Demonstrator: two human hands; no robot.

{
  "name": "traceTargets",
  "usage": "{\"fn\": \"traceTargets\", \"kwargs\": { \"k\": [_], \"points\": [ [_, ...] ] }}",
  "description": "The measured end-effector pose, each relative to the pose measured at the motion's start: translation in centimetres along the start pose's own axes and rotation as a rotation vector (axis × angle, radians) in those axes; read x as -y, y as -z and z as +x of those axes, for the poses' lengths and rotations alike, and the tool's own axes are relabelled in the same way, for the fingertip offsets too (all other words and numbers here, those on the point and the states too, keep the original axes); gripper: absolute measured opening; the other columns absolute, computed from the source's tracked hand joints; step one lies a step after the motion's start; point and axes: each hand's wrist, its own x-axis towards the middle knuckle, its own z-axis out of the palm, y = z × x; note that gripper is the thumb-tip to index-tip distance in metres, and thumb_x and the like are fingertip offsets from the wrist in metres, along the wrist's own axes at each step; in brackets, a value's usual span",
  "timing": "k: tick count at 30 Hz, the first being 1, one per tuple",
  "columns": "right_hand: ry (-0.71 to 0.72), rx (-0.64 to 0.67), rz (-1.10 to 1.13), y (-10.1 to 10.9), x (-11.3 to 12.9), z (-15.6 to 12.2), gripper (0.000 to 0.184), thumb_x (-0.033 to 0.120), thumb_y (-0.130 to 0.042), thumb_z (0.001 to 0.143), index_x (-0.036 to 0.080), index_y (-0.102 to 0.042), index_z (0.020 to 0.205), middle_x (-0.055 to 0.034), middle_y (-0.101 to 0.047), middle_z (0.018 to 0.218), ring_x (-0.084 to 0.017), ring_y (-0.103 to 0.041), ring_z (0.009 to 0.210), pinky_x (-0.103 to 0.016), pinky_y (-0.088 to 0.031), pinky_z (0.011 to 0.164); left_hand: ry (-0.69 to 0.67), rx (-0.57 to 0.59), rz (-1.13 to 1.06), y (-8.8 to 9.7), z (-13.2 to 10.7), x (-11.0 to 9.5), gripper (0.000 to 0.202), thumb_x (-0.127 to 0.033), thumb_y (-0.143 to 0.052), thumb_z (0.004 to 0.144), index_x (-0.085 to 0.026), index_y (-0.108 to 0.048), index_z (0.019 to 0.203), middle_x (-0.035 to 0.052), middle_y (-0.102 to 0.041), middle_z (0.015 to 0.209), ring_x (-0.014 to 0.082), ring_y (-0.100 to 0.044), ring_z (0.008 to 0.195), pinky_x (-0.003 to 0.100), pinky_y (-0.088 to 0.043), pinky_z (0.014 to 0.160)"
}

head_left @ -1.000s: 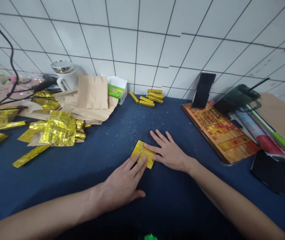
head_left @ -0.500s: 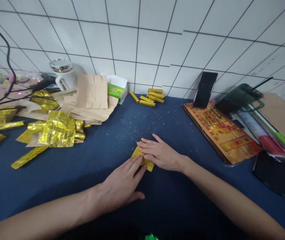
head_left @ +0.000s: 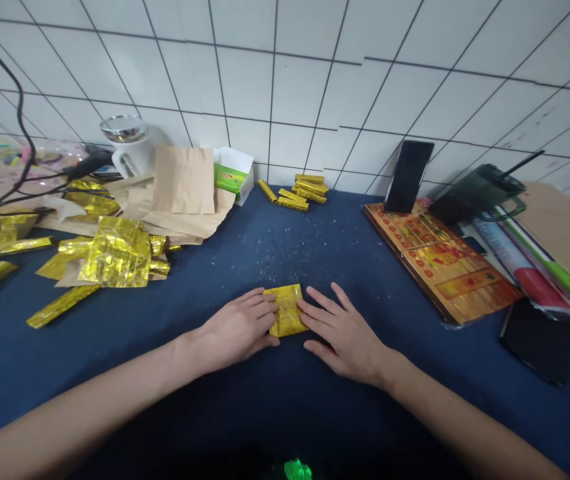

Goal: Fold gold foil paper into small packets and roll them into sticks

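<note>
A small, creased square of gold foil paper point(head_left: 287, 311) lies on the dark blue tabletop between my two hands. My left hand point(head_left: 239, 327) rests at its left side, fingers bent together over that edge and thumb by the lower left corner, holding it. At the opposite edge, my right hand point(head_left: 347, 333) is open with fingers spread, the fingertips touching or very close to the foil. Against the wall lies a small pile of folded gold foil strips point(head_left: 309, 189).
Left are crumpled gold foil sheets point(head_left: 117, 253), brown paper point(head_left: 185, 180), a white mug point(head_left: 132, 150) and a black cable point(head_left: 19, 113). Right are a phone propped upright point(head_left: 409, 177), an orange-red patterned box point(head_left: 445, 260), a dark green jug point(head_left: 479, 193) and a black flat object point(head_left: 535, 343).
The foil has been turned straighter, and more of it shows. My left hand has shifted up and left to its edge. My right hand has moved right and down, off its top.
</note>
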Motion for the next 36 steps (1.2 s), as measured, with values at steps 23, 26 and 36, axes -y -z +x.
{"fn": "traceTargets", "kwargs": {
  "k": [23, 26, 36],
  "points": [
    [0.066, -0.048, -0.087, -0.9, 2.7, -0.4, 0.037, 0.029, -0.038, 0.088, 0.008, -0.055, 0.113, -0.0135, -0.061, 0.112, -0.024, -0.050, 0.111, -0.047, -0.018, 0.106, 0.145, 0.111, 0.236, -1.8, -0.1, -0.5, 0.030, -0.009, -0.037, 0.082, -0.012, -0.048, 0.110, 0.0121, -0.037, 0.138, 0.0231, -0.027, 0.131, 0.045, -0.022, 0.105],
    [0.061, -0.044, -0.095, -0.9, 2.6, -0.5, 0.036, 0.027, -0.037, 0.088, 0.009, -0.056, 0.112, -0.0127, -0.061, 0.111, -0.024, -0.049, 0.112, -0.047, -0.020, 0.106, 0.183, 0.102, 0.237, -2.3, -0.4, -0.4, 0.039, -0.009, -0.035, 0.083, -0.012, -0.042, 0.121, 0.0115, -0.033, 0.140, 0.0225, -0.022, 0.132, 0.046, -0.021, 0.105],
    [0.048, 0.068, -0.095, 0.0, 5.0, 1.6, 0.087, 0.069, -0.025, 0.080, 0.000, -0.033, 0.132, -0.0217, -0.028, 0.141, -0.031, -0.013, 0.133, -0.052, -0.017, 0.105, 0.134, 0.150, 0.247, -1.8, -0.8, -1.0, 0.070, -0.060, -0.029, 0.084, -0.013, -0.028, 0.137, 0.0151, -0.024, 0.143, 0.0308, -0.014, 0.133, 0.052, -0.013, 0.104]
  ]
}}
